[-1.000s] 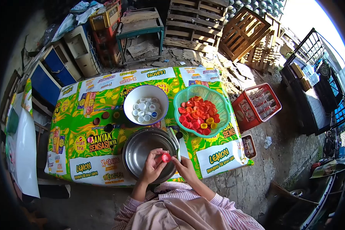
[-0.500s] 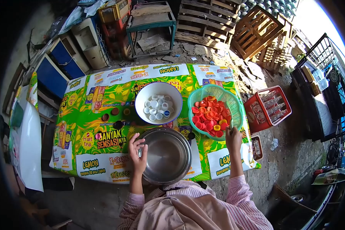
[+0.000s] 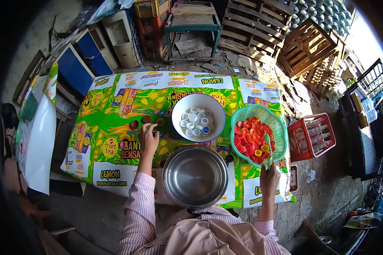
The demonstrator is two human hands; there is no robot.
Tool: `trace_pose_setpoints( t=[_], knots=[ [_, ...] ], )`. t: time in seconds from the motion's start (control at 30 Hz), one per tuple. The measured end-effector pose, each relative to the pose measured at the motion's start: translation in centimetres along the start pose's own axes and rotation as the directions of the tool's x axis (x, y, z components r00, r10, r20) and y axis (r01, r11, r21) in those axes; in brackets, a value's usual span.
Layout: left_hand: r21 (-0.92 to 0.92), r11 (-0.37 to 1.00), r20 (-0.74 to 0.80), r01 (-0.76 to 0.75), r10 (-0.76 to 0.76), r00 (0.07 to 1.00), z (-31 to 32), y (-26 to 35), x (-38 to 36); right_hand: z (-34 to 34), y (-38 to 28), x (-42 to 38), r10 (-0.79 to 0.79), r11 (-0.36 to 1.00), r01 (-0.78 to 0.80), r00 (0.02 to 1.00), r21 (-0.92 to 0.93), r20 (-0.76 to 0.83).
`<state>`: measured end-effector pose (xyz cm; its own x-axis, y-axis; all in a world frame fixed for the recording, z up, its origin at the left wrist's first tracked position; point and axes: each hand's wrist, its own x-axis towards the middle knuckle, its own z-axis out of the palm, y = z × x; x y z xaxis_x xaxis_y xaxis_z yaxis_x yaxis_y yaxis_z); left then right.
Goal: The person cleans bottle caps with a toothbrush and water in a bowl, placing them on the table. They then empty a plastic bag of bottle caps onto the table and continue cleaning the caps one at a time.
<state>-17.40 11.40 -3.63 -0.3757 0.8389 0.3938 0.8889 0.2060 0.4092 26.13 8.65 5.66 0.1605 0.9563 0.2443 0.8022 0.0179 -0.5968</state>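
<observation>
My left hand (image 3: 149,139) is low over the table with its fingers curled downward, close to several dark bottle caps (image 3: 134,124); what lies under its fingertips is hidden. My right hand (image 3: 270,178) is closed around a slim light-green utensil (image 3: 267,144), whose tip reaches into a turquoise basket (image 3: 281,123). Red plastic bottle caps (image 3: 253,131), with a few yellow ones, fill much of the basket. A white bowl (image 3: 184,104) holds white bottle caps (image 3: 195,119). Nearest my body stands a steel pot (image 3: 195,178) with nothing visible inside.
A green printed cloth (image 3: 93,127) covers the table. A pink cap (image 3: 123,145) and a black cap (image 3: 229,158) lie loose on it. Right of the table stands a red crate (image 3: 312,136) of bottles. Wooden pallets (image 3: 255,27) and a metal-framed stand (image 3: 193,27) are behind.
My left hand has moved from beside the steel pot forward and left to the loose dark caps. My right hand stays at the basket's near edge. The view has shifted sideways.
</observation>
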Motion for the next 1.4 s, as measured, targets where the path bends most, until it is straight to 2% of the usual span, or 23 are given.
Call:
trace_pose_setpoints(
  t=[0.03, 0.07, 0.13, 0.2, 0.3, 0.33, 0.37, 0.4, 0.43, 0.47, 0.53, 0.57, 0.6, 0.67, 0.73, 0.8, 0.83, 0.87, 1.0, 1.07, 1.13, 1.3, 1.4],
  knots=[
    [0.037, 0.998, 0.076, 0.042, -0.045, 0.996, 0.6, 0.4, 0.7, -0.2, -0.2, -0.4, -0.011, 1.000, 0.011, 1.000, -0.002, 0.007],
    [0.029, 0.999, 0.073, 0.032, -0.034, 0.997, 0.9, 0.7, 1.2, -0.3, -0.3, -0.8, -0.021, 1.000, 0.021, 1.000, -0.005, 0.010],
    [0.195, 0.981, 0.128, 0.014, -0.039, 0.991, 2.1, 1.2, 2.2, -0.3, 0.0, -1.7, -0.038, 0.999, 0.037, 0.999, -0.039, -0.034],
    [0.231, 0.972, 0.141, 0.035, -0.069, 0.988, 3.1, 1.0, 2.7, -0.8, -0.1, -2.5, -0.032, 0.997, 0.032, 0.999, -0.073, 0.000],
    [0.242, 0.970, 0.105, -0.017, -0.009, 0.994, 4.1, 0.0, 2.8, -1.3, 0.1, -3.6, -0.037, 0.994, 0.037, 0.999, -0.099, -0.004],
    [0.206, 0.979, 0.085, -0.010, -0.008, 0.996, 3.3, 0.4, 2.8, -1.4, 0.1, -3.8, -0.010, 0.997, 0.011, 1.000, -0.083, 0.007],
    [0.080, 0.995, -0.022, -0.066, 0.068, 0.997, 2.9, 0.2, 2.6, -1.5, -0.1, -4.1, -0.017, 0.997, 0.016, 1.000, -0.069, -0.021],
    [-0.169, 0.981, -0.164, -0.093, 0.065, 0.984, 2.6, -0.2, 2.6, -1.6, -0.2, -4.2, -0.027, 0.998, 0.024, 0.998, -0.056, -0.048],
    [-0.256, 0.966, -0.182, 0.026, -0.075, 0.981, 0.9, 1.0, 2.1, -1.9, -0.6, -4.5, -0.004, 0.999, 0.002, 0.999, -0.048, -0.042],
    [-0.352, 0.935, -0.302, -0.045, -0.068, 0.951, -0.1, 1.6, 1.4, -2.0, -0.7, -4.7, 0.002, 1.000, -0.002, 1.000, -0.019, -0.024],
    [-0.465, 0.885, -0.282, -0.017, -0.130, 0.951, -4.1, 5.0, -0.3, -1.8, -0.7, -5.0, -0.017, 1.000, 0.017, 1.000, 0.002, 0.025],
    [-0.484, 0.874, -0.251, -0.043, -0.091, 0.964, -5.9, 6.8, -1.5, -1.7, -1.1, -5.1, -0.022, 1.000, 0.022, 0.999, 0.001, 0.043],
    [-0.504, 0.861, -0.223, -0.069, -0.053, 0.973, -6.9, 8.3, -2.7, -1.2, -1.2, -5.2, -0.091, 0.994, 0.092, 0.996, 0.051, -0.007],
    [-0.507, 0.844, -0.200, -0.175, 0.082, 0.976, -7.2, 9.9, -5.5, -1.4, -2.0, -5.4, -0.085, 0.994, 0.082, 0.996, 0.076, 0.042],
    [-0.608, 0.794, 0.131, 0.028, 0.064, 0.989, -8.2, 13.2, -8.6, -1.5, -2.3, -5.8, -0.080, 0.993, 0.075, 0.996, 0.093, 0.046],
    [-0.644, 0.764, 0.222, -0.020, 0.212, 0.952, -6.2, 13.4, -10.8, -1.5, -2.9, -6.1, -0.126, 0.981, 0.124, 0.992, 0.147, 0.007],
    [-0.615, 0.788, 0.257, -0.036, 0.243, 0.935, -5.4, 13.1, -11.8, -2.0, -3.2, -6.3, -0.124, 0.983, 0.118, 0.992, 0.138, 0.035],
    [-0.585, 0.809, 0.292, -0.054, 0.273, 0.917, -5.0, 13.3, -11.9, -1.9, -3.2, -6.4, -0.166, 0.971, 0.167, 0.986, 0.169, -0.020],
    [-0.448, 0.886, 0.407, -0.120, 0.321, 0.855, -3.6, 13.1, -12.5, -2.1, -2.3, -7.5, -0.142, 0.985, 0.137, 0.989, 0.105, 0.041],
    [-0.441, 0.892, 0.418, -0.099, 0.302, 0.857, -3.1, 12.7, -12.5, -2.0, -1.8, -8.1, -0.157, 0.984, 0.151, 0.986, 0.093, 0.064],
    [-0.376, 0.909, 0.411, -0.181, 0.339, 0.846, -2.6, 12.2, -12.5, -1.8, -1.5, -8.7, -0.149, 0.986, 0.147, 0.988, 0.082, 0.026],
    [-0.347, 0.915, 0.432, -0.207, 0.352, 0.831, -2.3, 11.9, -12.5, -1.7, -1.3, -9.4, -0.159, 0.985, 0.154, 0.986, 0.082, 0.045],
    [-0.268, 0.922, 0.386, -0.280, 0.369, 0.846, -2.3, 11.5, -12.4, -1.7, -1.4, -9.4, -0.139, 0.988, 0.135, 0.989, 0.073, 0.053]
  ],
)
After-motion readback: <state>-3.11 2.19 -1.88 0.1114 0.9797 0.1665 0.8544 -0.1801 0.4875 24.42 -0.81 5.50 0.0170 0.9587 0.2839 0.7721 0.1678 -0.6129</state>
